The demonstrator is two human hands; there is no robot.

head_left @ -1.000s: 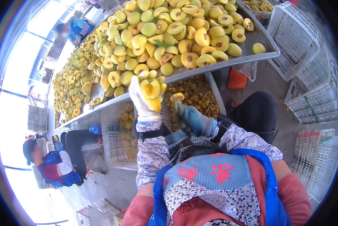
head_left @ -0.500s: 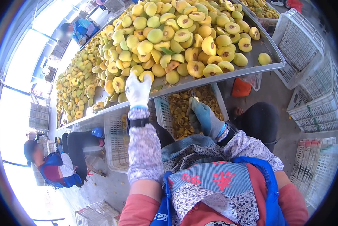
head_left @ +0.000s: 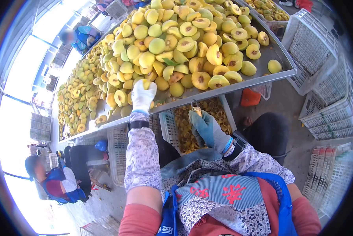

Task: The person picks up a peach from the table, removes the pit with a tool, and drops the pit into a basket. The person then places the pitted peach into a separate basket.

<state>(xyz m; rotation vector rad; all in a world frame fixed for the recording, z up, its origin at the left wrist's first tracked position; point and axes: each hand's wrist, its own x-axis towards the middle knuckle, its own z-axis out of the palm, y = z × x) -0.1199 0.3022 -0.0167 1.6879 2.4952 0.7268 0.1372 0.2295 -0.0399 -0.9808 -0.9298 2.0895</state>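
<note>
My left hand [head_left: 143, 95], in a white glove, is at the near edge of the fruit heap. Its fingers are closed round a yellow peach half [head_left: 146, 83], mostly hidden by the glove. Halved peaches [head_left: 156, 46] lie piled beyond it on a metal table [head_left: 239, 83], several with brown centres showing. Lower and to the right, my right hand [head_left: 206, 128] wears a grey-blue glove and grips a pitting tool by its handle [head_left: 197, 111]. The tool's small metal loop points up. Beneath that hand stands a crate [head_left: 228, 114] of brownish fruit scraps.
White plastic crates [head_left: 329, 106] are stacked on the right. Another crate [head_left: 119, 153] stands under the table, left of my legs. One person [head_left: 62, 177] sits at the lower left, and another person [head_left: 82, 38] is across the heap. An orange bag [head_left: 250, 97] lies beneath the table.
My left hand has drawn back slightly from the heap, with a peach half in its fingers. My right hand has shifted a little left, and the tool's loop now shows clearly.
</note>
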